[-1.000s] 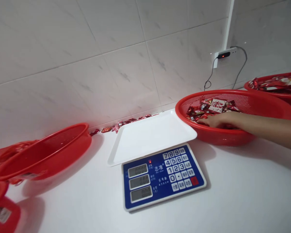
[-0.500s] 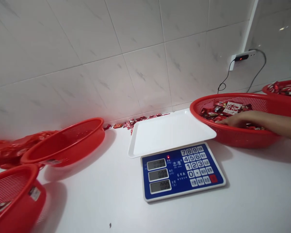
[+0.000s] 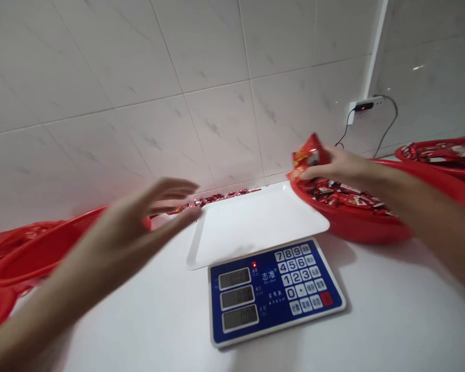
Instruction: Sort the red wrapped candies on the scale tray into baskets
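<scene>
My right hand (image 3: 335, 164) is closed on red candy packets (image 3: 309, 154), raised over the left rim of a red plastic basket (image 3: 356, 227). Inside that basket lie many red-wrapped candies (image 3: 344, 198). My left hand (image 3: 155, 212) hovers left of the scale's white tray (image 3: 256, 222), fingers apart and holding nothing; it is a little blurred. Below the tray is the blue keypad panel of the digital scale (image 3: 277, 292), its three displays showing faint digits. Nothing lies on the tray.
Red baskets (image 3: 42, 253) stand at the left, partly behind my left arm. Loose candies (image 3: 217, 198) lie along the tiled wall. Another filled basket (image 3: 445, 155) is at the far right. A power strip with a cable (image 3: 364, 107) hangs on the wall.
My right hand has come up out of the basket with red candy packets and moved left. My left hand has entered the view from the left. The view has shifted slightly.
</scene>
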Demonstrator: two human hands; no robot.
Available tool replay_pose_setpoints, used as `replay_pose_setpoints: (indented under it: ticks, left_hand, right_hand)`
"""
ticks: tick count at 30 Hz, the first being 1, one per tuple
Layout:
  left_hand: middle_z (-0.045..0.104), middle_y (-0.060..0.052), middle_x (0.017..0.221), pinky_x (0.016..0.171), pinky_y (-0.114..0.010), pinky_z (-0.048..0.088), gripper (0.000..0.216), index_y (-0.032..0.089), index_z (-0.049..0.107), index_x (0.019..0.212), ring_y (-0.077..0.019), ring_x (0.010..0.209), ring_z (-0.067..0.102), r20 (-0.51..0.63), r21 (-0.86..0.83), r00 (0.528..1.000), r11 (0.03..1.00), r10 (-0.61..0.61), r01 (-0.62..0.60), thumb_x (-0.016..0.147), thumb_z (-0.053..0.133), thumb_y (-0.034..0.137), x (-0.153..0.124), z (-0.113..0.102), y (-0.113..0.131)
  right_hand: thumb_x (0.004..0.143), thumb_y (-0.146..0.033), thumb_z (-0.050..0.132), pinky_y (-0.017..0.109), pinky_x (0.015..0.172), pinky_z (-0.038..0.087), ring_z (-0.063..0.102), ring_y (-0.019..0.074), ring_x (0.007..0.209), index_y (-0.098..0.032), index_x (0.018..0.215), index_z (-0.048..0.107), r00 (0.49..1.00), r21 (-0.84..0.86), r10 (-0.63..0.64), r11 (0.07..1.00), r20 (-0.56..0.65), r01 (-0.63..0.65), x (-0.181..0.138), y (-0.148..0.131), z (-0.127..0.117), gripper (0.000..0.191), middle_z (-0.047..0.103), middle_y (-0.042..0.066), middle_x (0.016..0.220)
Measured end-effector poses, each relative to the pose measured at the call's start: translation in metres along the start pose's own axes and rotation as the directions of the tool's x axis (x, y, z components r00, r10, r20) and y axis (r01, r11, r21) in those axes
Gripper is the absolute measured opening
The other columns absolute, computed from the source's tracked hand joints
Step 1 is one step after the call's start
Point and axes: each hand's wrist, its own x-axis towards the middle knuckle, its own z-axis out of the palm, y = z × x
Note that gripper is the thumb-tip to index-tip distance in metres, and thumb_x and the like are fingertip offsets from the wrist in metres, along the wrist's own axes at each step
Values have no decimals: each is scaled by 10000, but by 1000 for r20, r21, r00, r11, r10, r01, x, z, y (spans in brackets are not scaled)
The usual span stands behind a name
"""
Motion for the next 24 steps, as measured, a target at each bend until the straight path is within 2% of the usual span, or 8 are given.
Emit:
replay_pose_setpoints:
  ticks: [1,3,5,9,13,19,22,24]
  left_hand:
    - [714,-62,1165,859,-403,562,557,272,681,1161,-305,1069,658,66,-22,998,1000,17,-15,739,731,632,17,15,15]
    - [692,-91,1227,874,-391,559,575,250,672,1158,-302,1113,648,-33,-170,998,983,59,-64,752,704,656,44,43,36]
    - [675,-120,1264,853,-385,563,573,225,652,1184,-298,1111,651,-111,-316,993,946,30,-64,790,677,641,60,65,44]
    - [751,-131,1014,806,-387,561,582,165,648,1179,-271,944,704,126,-507,992,860,-4,68,812,667,616,64,89,30]
    - [764,-95,926,744,-372,552,444,185,689,1089,-241,823,708,209,-409,977,903,-51,135,799,703,521,56,91,6]
    - [737,-69,798,706,-333,516,302,186,710,843,-221,783,675,117,-293,984,942,-136,165,751,712,474,61,84,-13]
    - [710,-44,770,651,-308,518,288,195,631,793,-210,744,670,56,-409,984,895,-168,176,725,718,460,60,85,-10]
    - [705,-24,784,589,-284,504,265,215,610,899,-190,688,656,-6,-490,984,859,-176,150,752,682,423,59,87,-7]
  right_hand:
    - [753,-192,746,287,674,511,644,152,731,-177,904,578,995,77,-50,996,84,44,3,-6,16,227,701,58,850]
    - [760,-162,701,270,606,502,602,130,654,-178,862,549,988,241,-131,965,85,107,11,-16,45,184,671,30,785]
    - [788,-172,656,246,503,460,544,107,546,-178,803,530,983,322,-146,941,116,102,19,-21,66,128,615,4,680]
    - [827,-255,672,218,429,397,537,108,514,-180,869,553,942,357,-147,933,301,32,25,-8,80,147,603,0,651]
    - [803,-323,750,215,481,427,565,107,569,-165,902,585,891,260,-82,965,447,-42,27,15,74,249,639,23,716]
    - [819,-394,744,214,475,394,531,98,569,-164,868,588,979,239,55,966,194,-102,31,30,71,283,606,11,701]
    - [829,-329,744,224,562,454,577,110,653,-164,876,612,988,311,59,945,142,-101,30,30,76,217,645,27,777]
    - [828,-300,752,223,616,475,597,109,702,-177,911,627,994,387,14,920,108,-55,29,28,81,194,661,20,832]
